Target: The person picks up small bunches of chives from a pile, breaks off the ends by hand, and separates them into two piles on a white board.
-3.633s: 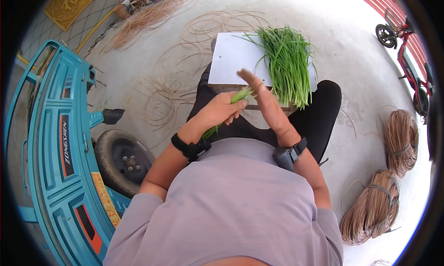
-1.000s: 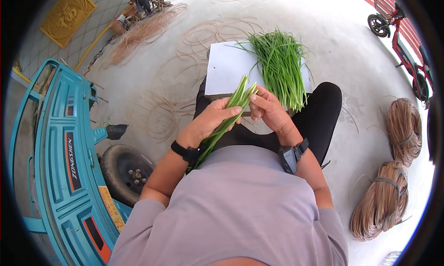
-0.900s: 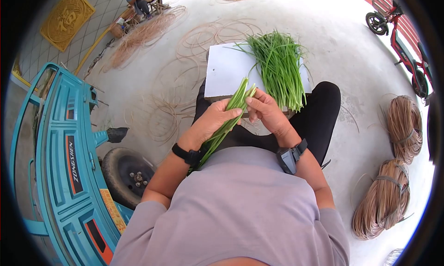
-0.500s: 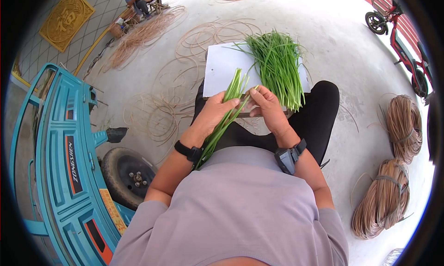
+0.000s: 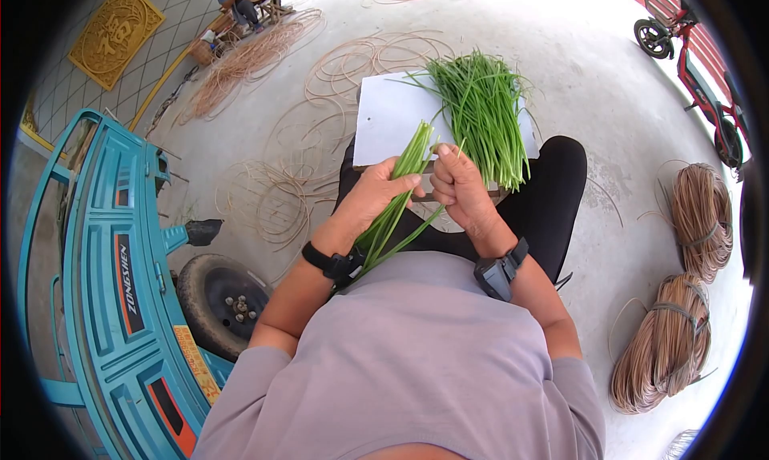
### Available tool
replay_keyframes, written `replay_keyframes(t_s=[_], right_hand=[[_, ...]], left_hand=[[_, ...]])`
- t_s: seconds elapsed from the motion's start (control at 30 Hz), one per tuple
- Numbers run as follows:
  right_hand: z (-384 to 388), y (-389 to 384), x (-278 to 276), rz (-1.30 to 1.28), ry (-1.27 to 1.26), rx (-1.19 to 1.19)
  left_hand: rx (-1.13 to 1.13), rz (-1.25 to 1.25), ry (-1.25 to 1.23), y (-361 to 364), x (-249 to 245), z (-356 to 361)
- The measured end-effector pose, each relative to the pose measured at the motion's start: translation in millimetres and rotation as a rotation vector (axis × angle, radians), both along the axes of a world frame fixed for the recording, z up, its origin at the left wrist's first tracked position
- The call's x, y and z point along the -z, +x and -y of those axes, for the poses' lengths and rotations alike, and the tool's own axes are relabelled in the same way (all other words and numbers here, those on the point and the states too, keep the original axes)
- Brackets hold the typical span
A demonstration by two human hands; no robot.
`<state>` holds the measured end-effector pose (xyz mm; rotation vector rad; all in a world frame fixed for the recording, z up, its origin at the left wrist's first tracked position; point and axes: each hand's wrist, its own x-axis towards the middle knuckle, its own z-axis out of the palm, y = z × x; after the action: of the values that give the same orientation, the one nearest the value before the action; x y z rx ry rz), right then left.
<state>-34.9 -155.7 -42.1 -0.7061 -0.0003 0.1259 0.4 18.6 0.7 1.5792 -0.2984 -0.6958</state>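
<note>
My left hand [image 5: 376, 194] is wrapped round a thin bunch of green stalks [image 5: 412, 152], whose pale ends point up and whose leaves hang down toward my lap. Beside it, my right hand [image 5: 460, 189] is closed, with thumb and forefinger pinching a stalk near the bunch's pale ends. A large pile of green stalks [image 5: 485, 116] lies on a white board [image 5: 392, 120] in front of my knees, just beyond my right hand.
A teal vehicle [image 5: 104, 260] and a wheel [image 5: 224, 304] stand at the left. Coiled strips [image 5: 280, 200] lie on the floor ahead. Two tied bundles [image 5: 665, 340] and a red scooter [image 5: 701, 88] are at the right. A seated person [image 5: 240, 0] is at the far left.
My right hand's fingers have curled in more tightly near the stalk ends. The bunch in my left hand has shifted slightly right, and one stalk now slants away from it below my hands.
</note>
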Motion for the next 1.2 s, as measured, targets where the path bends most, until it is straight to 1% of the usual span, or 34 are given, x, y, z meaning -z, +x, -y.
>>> replay_keyframes(t_s=[0.07, 0.13, 0.37, 0.43, 0.47, 0.53, 0.67, 0.77, 0.8, 0.9, 1.03, 1.07, 1.17, 1.2], right_hand=[[-1, 0, 2, 0.034, -0.039, 0.016], [-1, 1, 6, 0.044, -0.028, 0.013], [1, -1, 5, 0.034, -0.059, -0.001], [-5, 1, 5, 0.022, -0.189, 0.13], [-7, 2, 4, 0.017, -0.254, 0.195], [-5, 0, -3, -0.034, -0.093, 0.18], [1, 2, -4, -0.026, 0.18, 0.142], [22, 3, 8, 0.097, 0.276, -0.054], [23, 4, 3, 0.07, 0.241, -0.008], [34, 1, 0, 0.154, 0.277, 0.008], [49, -2, -7, 0.256, 0.335, 0.077], [52, -2, -6, 0.243, 0.349, 0.121], [55, 2, 3, 0.304, 0.391, 0.104], [53, 2, 3, 0.264, 0.361, 0.104]], left_hand=[[0.008, -0.009, 0.002, -2, 1, 2], [0.016, -0.025, 0.008, -4, 1, 3], [-0.06, -0.124, -0.139, 0, 0, 1], [-0.106, -0.123, -0.169, -1, 1, 4], [-0.094, -0.137, -0.178, -1, 1, 3], [-0.072, -0.164, -0.195, 1, -1, -2], [-0.092, -0.145, -0.201, 15, 5, -16], [-0.133, -0.114, -0.177, 16, -7, -22], [-0.125, -0.095, -0.186, 19, -6, -24], [-0.117, -0.091, -0.214, 21, -7, -28], [-0.123, -0.113, -0.222, 21, -9, -30], [-0.112, -0.113, -0.221, 19, -9, -30], [-0.087, -0.107, -0.213, 14, -10, -27], [-0.083, -0.102, -0.208, 12, -10, -25]])
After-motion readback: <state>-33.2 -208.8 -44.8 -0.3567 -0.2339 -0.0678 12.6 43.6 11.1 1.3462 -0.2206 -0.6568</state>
